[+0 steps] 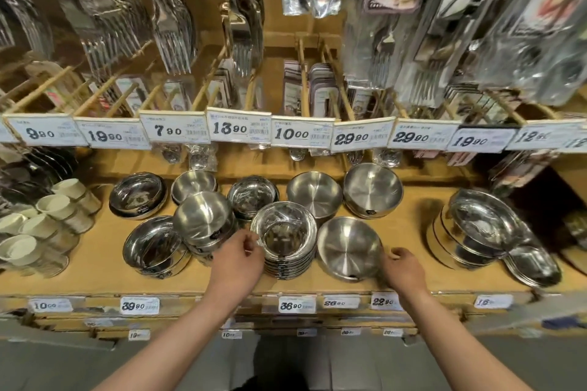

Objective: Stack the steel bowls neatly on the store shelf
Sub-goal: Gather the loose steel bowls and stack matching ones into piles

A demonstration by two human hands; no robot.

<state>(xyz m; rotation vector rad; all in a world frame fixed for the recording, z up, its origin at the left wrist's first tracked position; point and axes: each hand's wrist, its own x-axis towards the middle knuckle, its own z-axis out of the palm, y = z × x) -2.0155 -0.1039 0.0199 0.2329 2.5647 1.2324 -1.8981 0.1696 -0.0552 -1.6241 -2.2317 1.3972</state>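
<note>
Steel bowls stand in stacks on the wooden shelf [95, 276]. At the front middle is a stack of shallow shiny bowls [286, 235], and my left hand [238, 252] pinches the left rim of its top bowl with curled fingers. To the right of that stack a single wide matte bowl [347, 247] sits tilted toward me. My right hand [404, 268] is at its right rim with fingers curled against the edge. A taller stack of matte bowls [203, 219] leans just left of my left hand.
More bowl stacks line the back row [314, 194] and the front left [152, 246]. Steel plates and tins [486, 225] sit at the right, white ceramic cups [47, 219] at the left. Price tags [238, 128] and hanging cutlery packs overhang the shelf.
</note>
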